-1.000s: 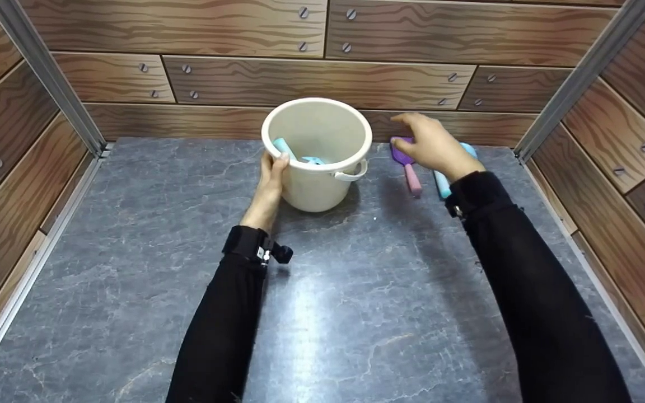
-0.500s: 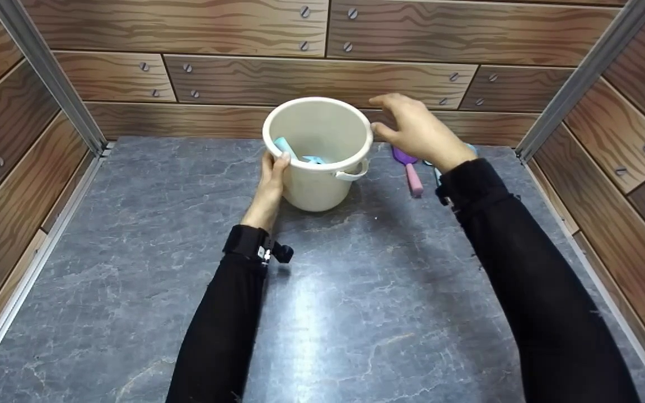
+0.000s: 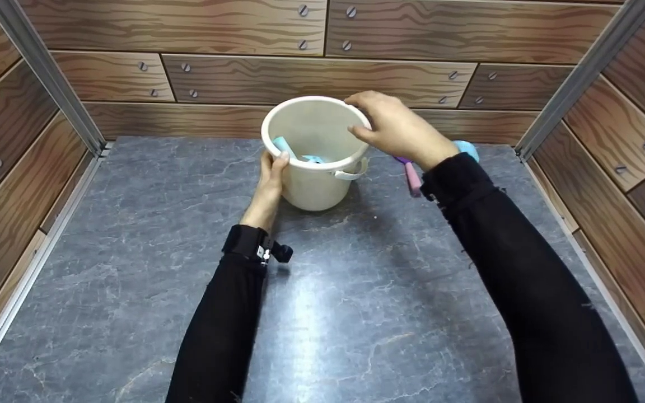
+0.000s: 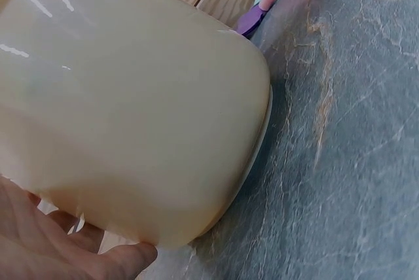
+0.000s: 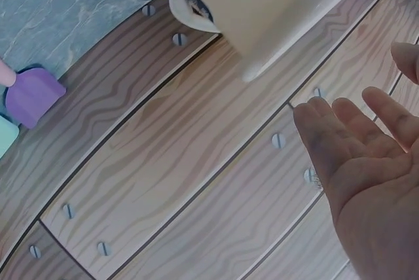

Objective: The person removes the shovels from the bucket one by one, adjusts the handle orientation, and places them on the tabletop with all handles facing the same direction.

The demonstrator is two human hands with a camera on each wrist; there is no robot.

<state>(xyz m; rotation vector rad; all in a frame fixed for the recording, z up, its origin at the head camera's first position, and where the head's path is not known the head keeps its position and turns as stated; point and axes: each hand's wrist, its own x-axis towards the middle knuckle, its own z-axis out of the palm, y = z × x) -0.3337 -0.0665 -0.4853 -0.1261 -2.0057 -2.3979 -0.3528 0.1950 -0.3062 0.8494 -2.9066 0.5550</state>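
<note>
A cream bucket (image 3: 314,187) stands upright on the grey marbled surface near the back wall. Inside it, a light-blue handle (image 3: 284,146) leans on the near-left wall beside another blue piece (image 3: 314,159) of unclear kind. My left hand (image 3: 270,184) holds the bucket's left side, thumb and fingers against the outside just under the rim. Over at the right rim is my right hand (image 3: 398,126), thumb and fingers spread apart. The right wrist view shows this hand with nothing in it, apart from the bucket wall.
A toy shovel with a purple blade (image 5: 36,97) and pink handle (image 3: 412,180) lies right of the bucket, partly hidden by the right hand. Beyond the right wrist shows a light-blue rounded thing (image 3: 467,150). Wood-patterned walls (image 3: 244,78) enclose the back and sides.
My right hand has moved left, from above the purple shovel to the bucket's right rim. The left hand and the bucket have stayed in place.
</note>
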